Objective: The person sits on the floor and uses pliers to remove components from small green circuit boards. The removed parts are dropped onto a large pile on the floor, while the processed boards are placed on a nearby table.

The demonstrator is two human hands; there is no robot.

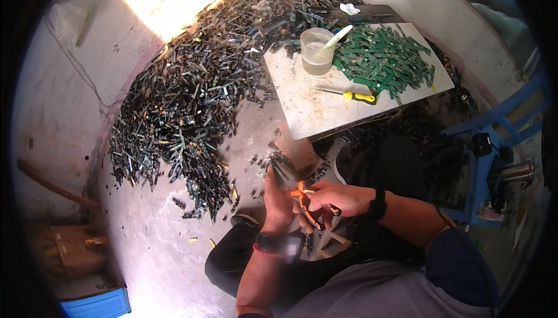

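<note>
My right hand [344,199] is wrapped round a pair of pliers [314,220] with orange and black handles. Close against the head of the pliers is my left hand [278,206], blurred, its fingers closed. What the left fingers grip is hidden or smeared. Just beyond them, thin dark strips [281,168] show near the fingertips; I cannot tell whether they are held or lie on the floor behind. Both hands are low, in front of my crossed legs.
A big heap of dark strips [180,109] covers the floor ahead and left. On a pale board [302,112] stand a plastic cup [317,62] of liquid, a yellow-handled screwdriver [360,97] and a green strip pile [381,56]. A blue chair [476,181] is at right.
</note>
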